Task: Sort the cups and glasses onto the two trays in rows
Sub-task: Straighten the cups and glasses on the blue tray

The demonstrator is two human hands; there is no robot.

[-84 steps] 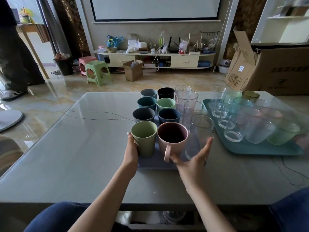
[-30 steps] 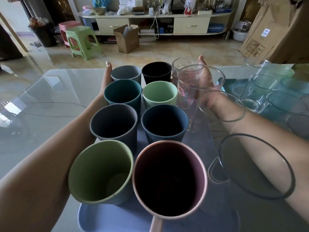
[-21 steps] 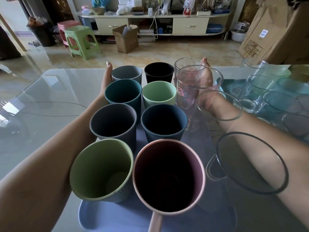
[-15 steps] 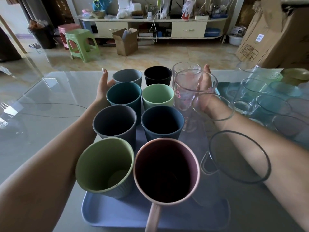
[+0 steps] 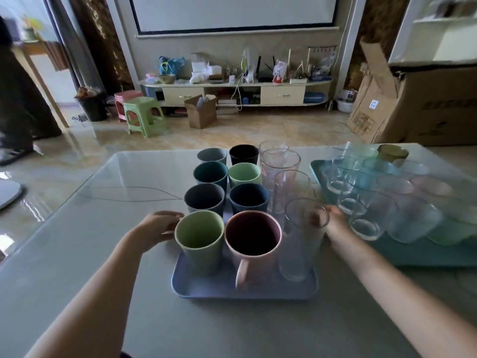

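Neither hand clamps anything: both have drawn back from the far end of the blue tray (image 5: pixel 245 290). Teal tray (image 5: pixel 426 257) beside it holds short glasses in rows. Left hand (image 5: pixel 157 227), loosely curled, touches the green cup (image 5: pixel 200 241); right hand (image 5: pixel 333 226) rests against the nearest tall glass (image 5: pixel 302 241). Sorting looks finished.

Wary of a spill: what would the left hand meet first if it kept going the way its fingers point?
Probably the light green cup: the left hand points right at its side, already at or near its wall.
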